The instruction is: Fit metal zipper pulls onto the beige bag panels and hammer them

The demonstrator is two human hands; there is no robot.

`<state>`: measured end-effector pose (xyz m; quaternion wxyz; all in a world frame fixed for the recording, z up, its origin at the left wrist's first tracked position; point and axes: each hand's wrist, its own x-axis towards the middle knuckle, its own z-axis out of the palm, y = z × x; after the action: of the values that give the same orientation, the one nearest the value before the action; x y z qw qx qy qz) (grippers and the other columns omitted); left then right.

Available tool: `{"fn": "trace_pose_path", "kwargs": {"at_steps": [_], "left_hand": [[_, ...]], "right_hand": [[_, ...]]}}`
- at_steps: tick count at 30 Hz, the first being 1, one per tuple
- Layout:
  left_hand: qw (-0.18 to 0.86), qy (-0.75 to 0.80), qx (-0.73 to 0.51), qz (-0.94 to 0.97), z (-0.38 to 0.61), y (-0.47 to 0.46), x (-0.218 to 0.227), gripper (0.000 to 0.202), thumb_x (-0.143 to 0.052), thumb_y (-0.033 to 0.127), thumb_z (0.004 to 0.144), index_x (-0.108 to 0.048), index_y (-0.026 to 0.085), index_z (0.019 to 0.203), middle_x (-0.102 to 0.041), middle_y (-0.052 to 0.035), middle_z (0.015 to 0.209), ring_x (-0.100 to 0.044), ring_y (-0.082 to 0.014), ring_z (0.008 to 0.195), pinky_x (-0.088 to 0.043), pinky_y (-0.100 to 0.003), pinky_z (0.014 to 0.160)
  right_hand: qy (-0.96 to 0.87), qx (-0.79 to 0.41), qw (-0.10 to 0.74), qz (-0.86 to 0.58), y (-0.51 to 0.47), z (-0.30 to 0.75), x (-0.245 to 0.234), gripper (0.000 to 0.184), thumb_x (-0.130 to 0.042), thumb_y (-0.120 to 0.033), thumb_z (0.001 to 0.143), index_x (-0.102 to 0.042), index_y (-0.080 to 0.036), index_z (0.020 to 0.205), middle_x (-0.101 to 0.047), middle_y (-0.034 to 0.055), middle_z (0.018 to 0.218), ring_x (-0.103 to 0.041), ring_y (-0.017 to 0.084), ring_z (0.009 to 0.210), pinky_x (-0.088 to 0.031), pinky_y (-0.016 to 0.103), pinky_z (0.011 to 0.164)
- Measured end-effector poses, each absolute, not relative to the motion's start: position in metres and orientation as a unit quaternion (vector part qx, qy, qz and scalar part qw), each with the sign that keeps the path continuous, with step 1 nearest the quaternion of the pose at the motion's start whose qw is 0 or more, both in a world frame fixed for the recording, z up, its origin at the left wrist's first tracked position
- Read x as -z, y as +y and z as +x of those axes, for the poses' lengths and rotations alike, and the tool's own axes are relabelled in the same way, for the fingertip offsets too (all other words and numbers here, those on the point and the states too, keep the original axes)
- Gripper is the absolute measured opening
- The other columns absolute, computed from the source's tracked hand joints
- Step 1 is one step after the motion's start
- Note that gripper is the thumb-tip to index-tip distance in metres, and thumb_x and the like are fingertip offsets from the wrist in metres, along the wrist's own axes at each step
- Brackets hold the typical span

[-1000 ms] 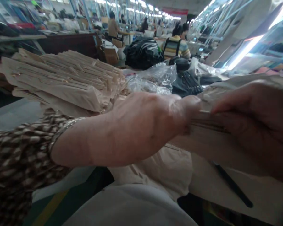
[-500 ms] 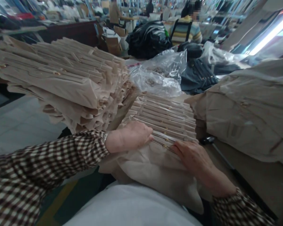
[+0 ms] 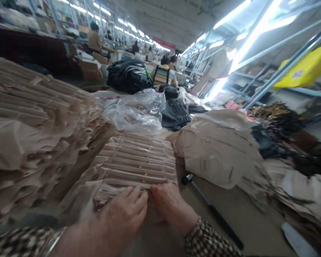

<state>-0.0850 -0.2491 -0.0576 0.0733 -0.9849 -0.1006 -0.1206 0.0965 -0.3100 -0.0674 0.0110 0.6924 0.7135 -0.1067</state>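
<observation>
My left hand [image 3: 124, 214] lies flat, fingers stretched, on the near edge of a fanned row of beige fabric pieces [image 3: 139, 160] with small brass studs. My right hand [image 3: 167, 203] rests beside it on the same near edge, fingers curled down onto the cloth. Both hands touch each other at the fingertips. A tall stack of the same beige pieces [image 3: 34, 132] rises at my left. Another heap of beige fabric [image 3: 219, 150] lies to the right of the row.
A black-handled tool [image 3: 211, 210] lies on the table right of my right hand. Clear plastic bags [image 3: 133, 110] and dark garments [image 3: 175, 112] sit behind the row. Mixed cloth [image 3: 289, 142] piles at the right. People sit at far benches.
The view has tilted up and swung right. My two hands have come together at the near edge of the fanned row; earlier they were apart on it.
</observation>
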Motion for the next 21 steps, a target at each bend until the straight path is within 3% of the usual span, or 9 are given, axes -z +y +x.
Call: {"fn": "trace_pose_path", "kwargs": {"at_steps": [6,9,13,17,21], "left_hand": [[0.064,-0.092,0.190,-0.975,-0.102,-0.250,0.097,0.044,-0.048,0.001,0.083,-0.070,0.026,0.113,-0.070,0.0007,0.123,-0.060,-0.0177,0.114,-0.044,-0.032,0.105],[0.045,-0.084,0.175,-0.980,-0.109,-0.241,0.114,0.048,-0.050,0.005,0.084,-0.066,0.031,0.121,-0.067,0.0022,0.129,-0.060,-0.0190,0.118,-0.046,-0.034,0.106],[0.041,-0.079,0.144,-0.986,-0.110,-0.239,0.122,0.047,-0.051,0.009,0.084,-0.067,0.031,0.123,-0.067,-0.0009,0.131,-0.063,-0.0246,0.117,-0.054,-0.038,0.100],[0.036,-0.079,0.126,-0.988,-0.108,-0.239,0.119,0.050,-0.050,0.007,0.083,-0.067,0.031,0.123,-0.066,-0.0025,0.132,-0.064,-0.0258,0.117,-0.056,-0.039,0.098],[0.003,-0.086,0.100,-0.991,-0.110,-0.238,0.112,0.051,-0.051,0.005,0.085,-0.065,0.030,0.127,-0.065,-0.0027,0.134,-0.060,-0.0238,0.123,-0.050,-0.039,0.105]], "right_hand": [[0.713,0.064,-0.122,0.687,-0.310,0.133,0.063,0.018,-0.063,-0.034,0.091,-0.068,-0.020,0.081,-0.072,-0.0004,0.078,-0.068,0.013,0.073,-0.047,0.021,0.066],[0.625,-0.021,-0.164,0.763,-0.305,0.214,0.031,0.023,-0.046,-0.022,0.098,-0.069,-0.018,0.092,-0.072,0.0043,0.093,-0.067,0.013,0.084,-0.048,0.022,0.077],[0.496,-0.146,-0.147,0.843,-0.309,0.337,-0.022,0.027,-0.044,-0.015,0.091,-0.068,-0.011,0.102,-0.068,0.0164,0.108,-0.062,0.024,0.105,-0.045,0.036,0.093],[0.457,-0.171,-0.089,0.868,-0.316,0.391,-0.038,0.019,-0.052,-0.016,0.086,-0.070,-0.014,0.093,-0.068,0.0137,0.100,-0.059,0.023,0.095,-0.044,0.036,0.089],[0.451,-0.179,-0.052,0.873,-0.315,0.389,-0.027,0.015,-0.055,-0.018,0.086,-0.069,-0.014,0.088,-0.068,0.0123,0.097,-0.057,0.023,0.093,-0.043,0.034,0.085]]}}
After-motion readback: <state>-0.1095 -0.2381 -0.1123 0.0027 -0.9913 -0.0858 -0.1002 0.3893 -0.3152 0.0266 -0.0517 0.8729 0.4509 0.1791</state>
